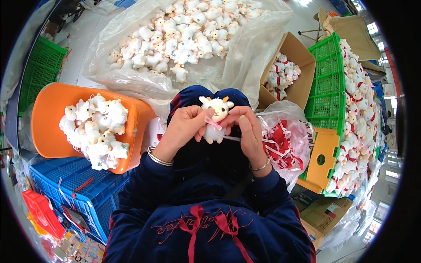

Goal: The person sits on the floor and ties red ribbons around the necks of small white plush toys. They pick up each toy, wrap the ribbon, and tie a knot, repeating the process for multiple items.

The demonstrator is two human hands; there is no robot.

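Between my two hands, above my lap, is a small white plush sheep (214, 111) with orange horns, held upright with its face toward me. A red band with a pink ribbon bow (214, 124) sits round its neck. My left hand (192, 127) pinches at the toy's left side, with the thumb at its cheek and bow. My right hand (246, 127) has its curled fingers at the toy's other side, touching the red band. A pale strip sticks out beside the toy's feet under the right hand.
An orange bin (136, 131) of plush sheep stands left, on a blue crate (79, 173). Ahead, a clear plastic sheet (101, 65) bears many more. To the right are a clear bag of red bands (283, 147), a cardboard box (302, 52) and a green crate (326, 83) with banded toys.
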